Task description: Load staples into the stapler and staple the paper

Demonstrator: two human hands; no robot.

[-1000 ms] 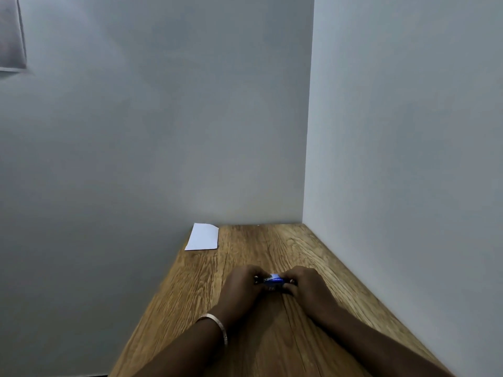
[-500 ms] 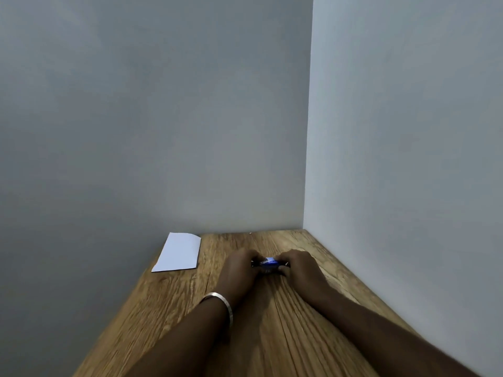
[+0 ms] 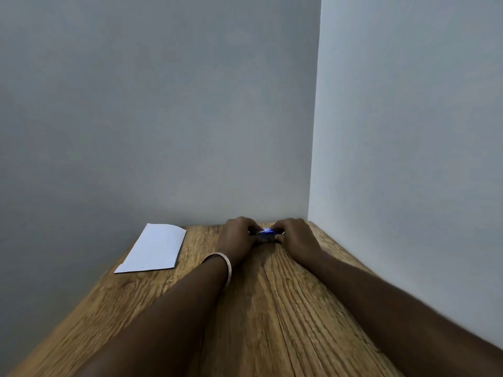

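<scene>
While paper [image 3: 152, 250] lies leftward, left hand [image 3: 237, 238], right hand [image 3: 295, 236] pinch stapler [image 3: 265, 233] between fingertips.

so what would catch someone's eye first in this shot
Two hands, the left hand and right hand, meet at the far end of the wooden table near the wall corner, both closed around a small blue stapler. To their left a white paper lies flat by the table's edge, apart from the hands. A bracelet shows on the left wrist.
</scene>
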